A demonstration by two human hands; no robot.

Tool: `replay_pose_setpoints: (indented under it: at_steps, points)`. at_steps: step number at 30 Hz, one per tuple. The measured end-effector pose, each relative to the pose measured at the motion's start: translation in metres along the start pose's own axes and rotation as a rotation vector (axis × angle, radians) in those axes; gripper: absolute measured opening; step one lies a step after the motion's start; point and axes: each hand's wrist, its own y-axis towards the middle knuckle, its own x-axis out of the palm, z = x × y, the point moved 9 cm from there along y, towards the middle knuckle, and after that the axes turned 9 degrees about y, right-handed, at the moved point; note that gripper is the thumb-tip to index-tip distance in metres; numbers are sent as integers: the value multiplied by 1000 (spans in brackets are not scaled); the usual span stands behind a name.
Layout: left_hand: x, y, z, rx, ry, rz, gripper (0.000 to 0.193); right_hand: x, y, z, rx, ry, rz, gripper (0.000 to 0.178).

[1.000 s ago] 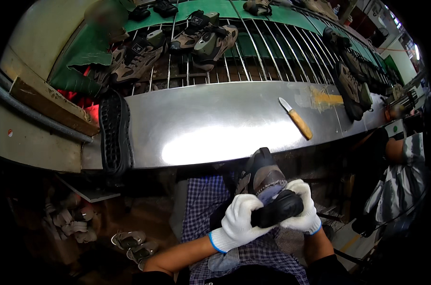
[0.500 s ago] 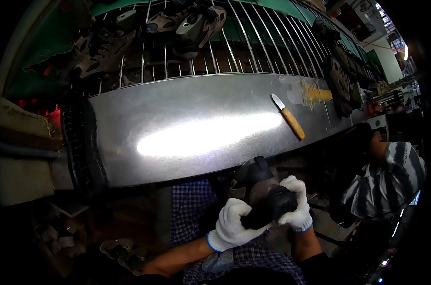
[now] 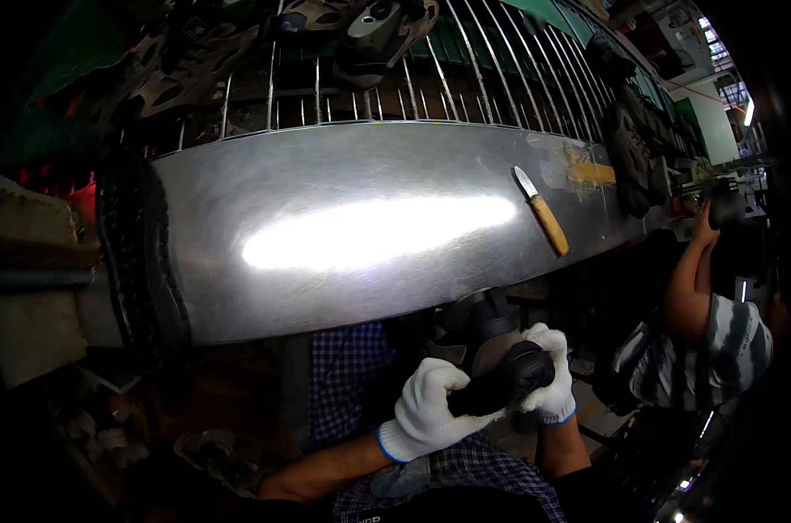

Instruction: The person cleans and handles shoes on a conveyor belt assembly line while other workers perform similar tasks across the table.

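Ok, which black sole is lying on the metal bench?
The black sole at the left end of the metal bench; the other sole is held between the left hand and right hand.

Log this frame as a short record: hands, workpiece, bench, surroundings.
Left hand: left hand, white-gloved, gripping one end of a black shoe sole
Right hand: right hand, white-gloved, at the sole's other end
Workpiece: sole held against a brown-and-black shoe, above the lap
Bench: metal bench; wooden-handled knife toward the right, second black sole at the left end
Behind bench: metal-bar rack with more shoes
Right side: co-worker's striped sleeve
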Motion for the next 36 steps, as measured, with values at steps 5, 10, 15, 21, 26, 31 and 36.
replay_pose_setpoints:
  at_steps: [5,10,15,21,26,31,36]
  points:
    - [-5,-12,-10,-68,120,-10,100,-9,0,7,17,-100,-80,113]
    - [-20,14,-24,-54,21,-357,132,11,8,1,124,28,-43,131]
    - [-29,37,-29,-375,-460,-410,52,90,-24,-49,-146,-320,-464,122]
    - [-20,35,-16,-248,-638,-599,46,135,-52,-65,-460,-213,-521,97]
    - [-6,35,-10,-253,-549,-661,56,126,-59,-59,-406,-136,-529,96]
    - [9,35,-3,-258,-513,-714,55,112,-59,-54,-357,-104,-501,98]
    - [9,36,-9,-289,-568,-684,47,100,-39,-53,43,-573,-547,118]
